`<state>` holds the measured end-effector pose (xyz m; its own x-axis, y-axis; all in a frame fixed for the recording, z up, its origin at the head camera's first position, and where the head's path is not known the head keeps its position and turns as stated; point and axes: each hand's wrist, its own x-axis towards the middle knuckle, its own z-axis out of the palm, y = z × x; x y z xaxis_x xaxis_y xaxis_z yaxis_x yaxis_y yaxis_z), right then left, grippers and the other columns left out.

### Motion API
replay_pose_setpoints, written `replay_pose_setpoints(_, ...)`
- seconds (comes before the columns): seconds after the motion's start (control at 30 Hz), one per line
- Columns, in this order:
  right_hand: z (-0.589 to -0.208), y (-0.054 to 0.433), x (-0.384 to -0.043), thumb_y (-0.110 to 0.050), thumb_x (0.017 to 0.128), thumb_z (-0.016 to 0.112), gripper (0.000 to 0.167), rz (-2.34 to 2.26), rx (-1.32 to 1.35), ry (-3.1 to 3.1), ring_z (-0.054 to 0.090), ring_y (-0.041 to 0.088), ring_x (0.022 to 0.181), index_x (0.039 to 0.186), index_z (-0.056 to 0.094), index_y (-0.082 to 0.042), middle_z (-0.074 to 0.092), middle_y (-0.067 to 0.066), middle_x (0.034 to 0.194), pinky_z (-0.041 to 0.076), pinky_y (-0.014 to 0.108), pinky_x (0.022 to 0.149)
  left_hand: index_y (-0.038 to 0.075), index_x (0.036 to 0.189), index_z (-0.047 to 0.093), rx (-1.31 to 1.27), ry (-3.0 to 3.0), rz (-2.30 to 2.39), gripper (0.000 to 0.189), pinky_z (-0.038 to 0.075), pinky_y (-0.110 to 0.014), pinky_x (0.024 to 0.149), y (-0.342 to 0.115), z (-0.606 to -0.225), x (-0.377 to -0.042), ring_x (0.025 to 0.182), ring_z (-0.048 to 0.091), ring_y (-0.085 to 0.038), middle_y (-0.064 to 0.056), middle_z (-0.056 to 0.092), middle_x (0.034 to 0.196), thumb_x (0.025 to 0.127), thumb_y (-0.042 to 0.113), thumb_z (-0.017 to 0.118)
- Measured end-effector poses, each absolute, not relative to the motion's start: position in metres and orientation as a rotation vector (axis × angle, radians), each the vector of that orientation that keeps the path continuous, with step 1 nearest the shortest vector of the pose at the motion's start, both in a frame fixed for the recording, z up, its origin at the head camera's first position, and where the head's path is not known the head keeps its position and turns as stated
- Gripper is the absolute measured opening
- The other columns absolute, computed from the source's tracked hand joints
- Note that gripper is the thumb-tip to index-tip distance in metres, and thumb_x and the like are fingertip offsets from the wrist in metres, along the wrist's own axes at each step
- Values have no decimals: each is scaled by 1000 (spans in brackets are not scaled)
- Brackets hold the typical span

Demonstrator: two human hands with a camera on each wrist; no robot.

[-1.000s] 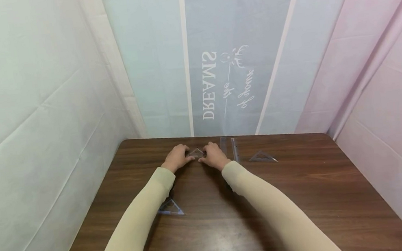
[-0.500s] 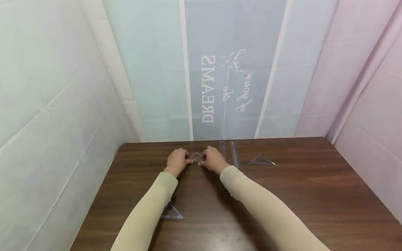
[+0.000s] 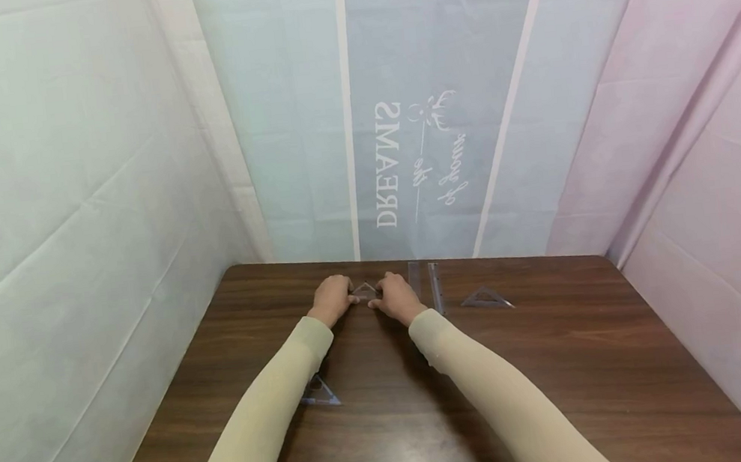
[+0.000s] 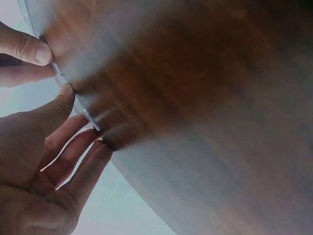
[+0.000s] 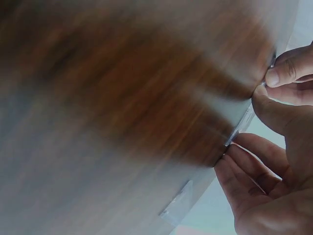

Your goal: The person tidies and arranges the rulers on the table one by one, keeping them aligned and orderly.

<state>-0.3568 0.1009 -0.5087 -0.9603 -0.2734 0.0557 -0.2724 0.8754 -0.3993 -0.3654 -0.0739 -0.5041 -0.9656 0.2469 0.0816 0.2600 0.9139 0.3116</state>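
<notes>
Near the table's far edge, both hands hold a small clear set square (image 3: 366,291) between them. My left hand (image 3: 333,299) has its left end, with the thumb on the near side and the fingers beyond. On the right end, my right hand (image 3: 398,298) pinches it the same way. Seen from the left wrist, the set square is a thin clear strip (image 4: 84,110) close over the wood, its thumbs side by side. Fingertips cover parts of its edge in the right wrist view, where the strip (image 5: 240,126) also shows edge-on.
Two clear straight rulers, a faint one (image 3: 414,277) and a sharper one (image 3: 437,289), lie right of the right hand. Another set square (image 3: 487,300) lies farther right. A blue-tinted set square (image 3: 323,394) is partly hidden by the left forearm. A cloth backdrop (image 3: 308,155) borders the table.
The head view has tilted slightly, so the table and hands sit a little lower in it. Both hands keep their hold on the set square in about the same place.
</notes>
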Motion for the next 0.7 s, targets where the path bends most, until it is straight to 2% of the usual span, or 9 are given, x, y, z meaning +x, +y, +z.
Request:
replay_pose_setpoints(0.13, -509, 99, -355, -28, 97, 84, 28, -621, -423, 3050, 64, 32, 109, 102, 79, -1, 64, 13, 111, 56, 46, 93, 3, 106, 81, -428, -3034, -485, 22, 61, -43, 89, -73, -504, -365, 99, 73, -29, -12, 77, 108, 96, 22, 83)
replay_pose_setpoints(0.3, -510, 97, -353, -29, 97, 83, 31, -631, -411, 3044, 65, 32, 111, 109, 79, 0, 64, 13, 113, 57, 46, 95, 4, 102, 82, -424, -3044, -463, 18, 61, -42, 87, -74, -506, -366, 97, 73, -27, -10, 77, 105, 96, 21, 84)
replay_pose_setpoints(0.57, -507, 98, -353, -28, 96, 84, 27, -636, -374, 3052, 64, 27, 99, 100, 78, -2, 63, 12, 110, 58, 44, 85, 4, 103, 81, -433, -3045, -486, 19, 61, -42, 86, -73, -503, -368, 94, 73, -27, -10, 77, 102, 98, 23, 83)
replay_pose_setpoints(0.7, -508, 98, -353, -28, 96, 84, 26, -664, -352, 3055, 64, 27, 98, 99, 78, -3, 63, 12, 111, 58, 45, 84, 4, 103, 81, -420, -3046, -479, 19, 61, -42, 85, -73, -504, -370, 92, 73, -26, -10, 77, 101, 98, 23, 83)
